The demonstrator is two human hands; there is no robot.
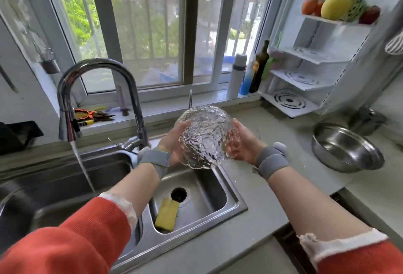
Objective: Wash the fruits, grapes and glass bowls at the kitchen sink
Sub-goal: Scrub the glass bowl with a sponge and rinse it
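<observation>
- Head view: both hands are cupped round the glass bowl point(207, 137), left hand point(174, 140) on one side and right hand point(241, 142) on the other, holding it up over the small right sink basin point(209, 188).
- The running water point(84, 169) falls off to the left into the other basin, so the bowl probably has to swing left; the left hand is nearer the stream.
- The bowl looks tipped, bottom facing the camera.

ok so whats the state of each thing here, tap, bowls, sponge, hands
faucet: running, stream falling into the left basin
glass bowl: held up over the right basin, clear of the stream
left hand: holds the glass bowl's left side
right hand: holds its right side
yellow sponge: lying in the right basin by the drain
steel bowl: on the counter, tilted, looks empty
</observation>
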